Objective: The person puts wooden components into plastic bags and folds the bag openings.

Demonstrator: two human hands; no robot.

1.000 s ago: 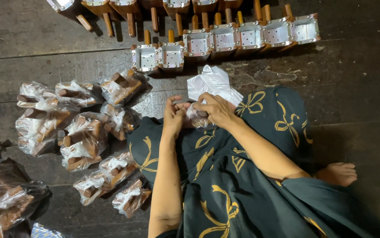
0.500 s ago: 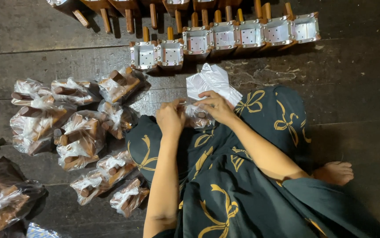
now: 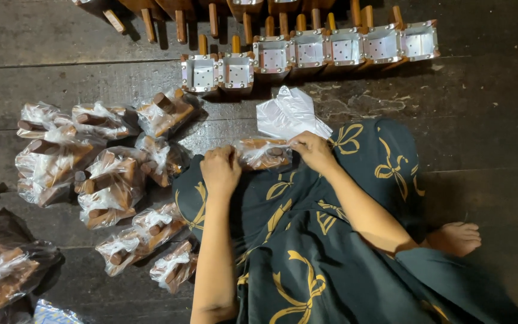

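A small clear plastic bag (image 3: 263,153) with brown wooden pieces inside sits at the centre of the frame, stretched sideways between the person's two hands over the lap. The left hand (image 3: 221,170) is closed around the bag's left end, knuckles up; the right hand (image 3: 313,150) pinches the right end, fingers curled tight on the plastic. The bag rests just above the dark cloth with gold bows (image 3: 307,252) that covers the knees.

Just above the right hand lies a stack of empty clear bags (image 3: 290,114), touching the edge of the cloth. To the left of centre, a heap of filled bags (image 3: 99,168) spreads over the wooden floor (image 3: 60,78), each holding similar brown pieces. Along the top of the frame runs a row of square metal-lined wooden moulds (image 3: 310,51) with handles pointing away. A bare foot (image 3: 457,237) shows at the right.

To my eye, closing this bag well calls for keeping the pieces bunched toward the middle, holding both ends taut and level, and gathering the loose plastic evenly so nothing slips out at either side.
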